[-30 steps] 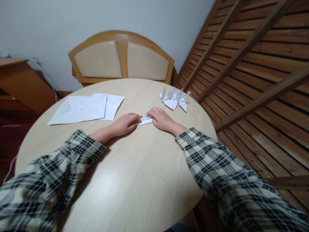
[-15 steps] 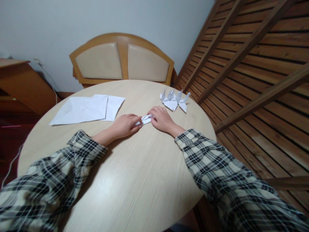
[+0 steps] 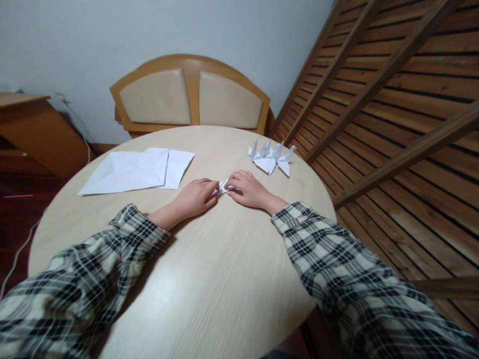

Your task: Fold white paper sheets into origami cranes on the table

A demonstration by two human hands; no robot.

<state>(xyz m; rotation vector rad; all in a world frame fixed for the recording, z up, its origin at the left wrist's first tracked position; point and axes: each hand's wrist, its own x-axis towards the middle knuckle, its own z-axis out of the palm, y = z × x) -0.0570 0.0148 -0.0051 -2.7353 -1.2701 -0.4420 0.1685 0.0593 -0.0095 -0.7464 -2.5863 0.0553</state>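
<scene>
A small folded piece of white paper (image 3: 223,187) lies on the round pale wooden table (image 3: 209,279) between my two hands. My left hand (image 3: 196,196) pinches its left end with the fingers curled. My right hand (image 3: 247,189) presses and pinches its right end, fingers closed over it. Most of the piece is hidden under my fingers. Both arms wear plaid sleeves.
Several finished white paper cranes (image 3: 271,155) stand at the table's far right. Flat white sheets (image 3: 136,169) lie at the far left. A padded wooden chair (image 3: 190,97) stands behind the table, a slatted wooden wall (image 3: 392,99) to the right, a wooden cabinet (image 3: 33,129) at left.
My hands have drawn closer together over the folded paper, so less of it shows. The view has tilted slightly upward.
</scene>
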